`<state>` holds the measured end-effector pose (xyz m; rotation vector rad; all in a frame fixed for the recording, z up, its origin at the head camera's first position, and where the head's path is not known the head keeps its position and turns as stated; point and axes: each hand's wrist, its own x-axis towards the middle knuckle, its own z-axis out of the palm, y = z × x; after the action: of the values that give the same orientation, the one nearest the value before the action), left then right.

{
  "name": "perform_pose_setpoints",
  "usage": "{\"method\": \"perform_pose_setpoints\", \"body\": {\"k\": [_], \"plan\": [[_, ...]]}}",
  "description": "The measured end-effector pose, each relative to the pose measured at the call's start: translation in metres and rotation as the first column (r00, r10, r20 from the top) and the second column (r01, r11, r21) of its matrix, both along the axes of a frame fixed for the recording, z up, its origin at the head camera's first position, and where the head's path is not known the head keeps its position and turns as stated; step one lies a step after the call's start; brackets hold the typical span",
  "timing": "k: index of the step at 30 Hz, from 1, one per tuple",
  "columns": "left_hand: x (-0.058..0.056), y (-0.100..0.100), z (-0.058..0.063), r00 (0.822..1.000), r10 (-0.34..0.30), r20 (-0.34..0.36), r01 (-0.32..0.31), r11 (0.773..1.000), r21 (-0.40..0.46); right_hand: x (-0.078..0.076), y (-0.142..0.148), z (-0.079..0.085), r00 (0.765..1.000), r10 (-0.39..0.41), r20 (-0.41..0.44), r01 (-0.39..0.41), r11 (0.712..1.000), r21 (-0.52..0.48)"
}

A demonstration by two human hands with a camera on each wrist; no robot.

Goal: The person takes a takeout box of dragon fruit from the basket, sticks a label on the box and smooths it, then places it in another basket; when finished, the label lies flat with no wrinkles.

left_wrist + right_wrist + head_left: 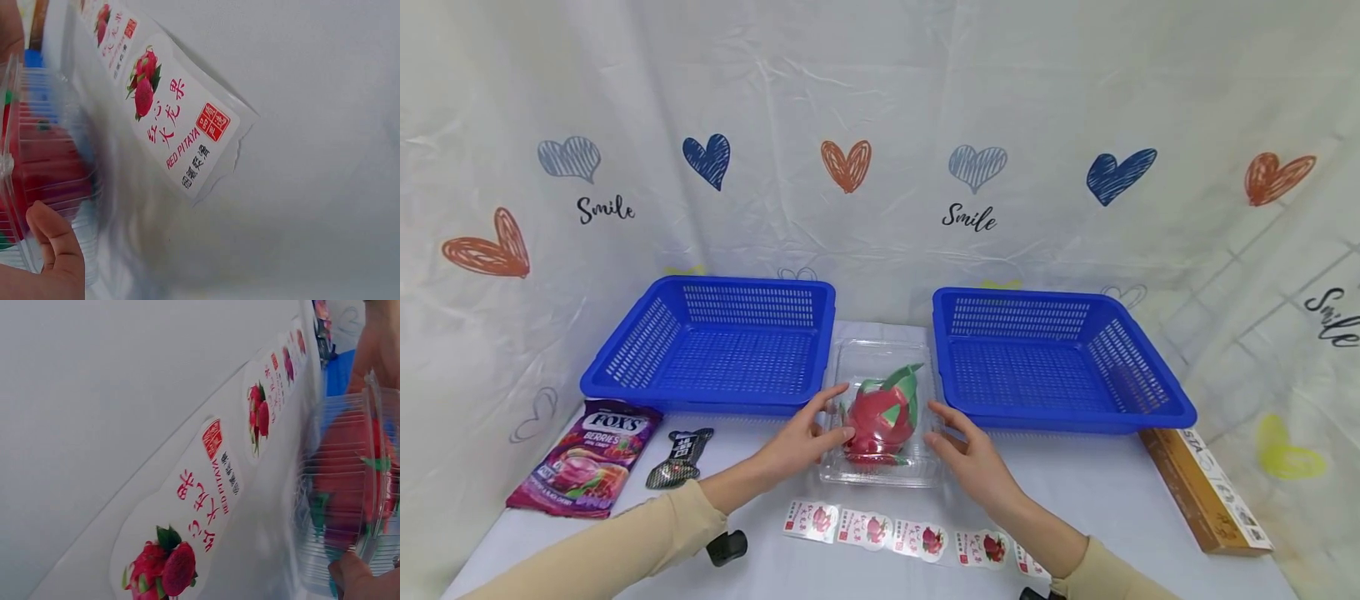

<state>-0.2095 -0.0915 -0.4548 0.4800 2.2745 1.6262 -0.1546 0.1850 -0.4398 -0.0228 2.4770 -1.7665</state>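
Observation:
A clear plastic clamshell box [880, 477] sits in the middle of the table, between the two baskets' near ends. Inside it lies a red dragon fruit [877, 421] with green leaf tips. My left hand [801, 437] holds the box's left side, thumb toward the front and index finger farther back. On the opposite side, my right hand [973, 467] grips the box in a similar way. Both wrist views show a thumb against the box's ribbed wall near its rim. A strip of pitaya stickers [874, 530] lies in front of the box, partly hidden by the right forearm.
Blue baskets stand behind, one at left [707, 402] and one at right [1075, 421]. A purple Fox's candy bag [583, 462] and a small dark wrapped packet [679, 458] lie at left. At right is a long brown-and-white box [1206, 492]. A printed curtain [895, 100] hangs behind.

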Motion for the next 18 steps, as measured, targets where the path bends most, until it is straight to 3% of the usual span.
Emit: {"method": "perform_pose_setpoints", "body": {"k": [18], "plan": [[-0.0007,0.0044,-0.001,0.995,0.061,0.075,-0.064,0.997,0.043,-0.0066,0.0043,-0.0069,1.0,0.028,0.003,-0.028,0.999,-0.017]]}}
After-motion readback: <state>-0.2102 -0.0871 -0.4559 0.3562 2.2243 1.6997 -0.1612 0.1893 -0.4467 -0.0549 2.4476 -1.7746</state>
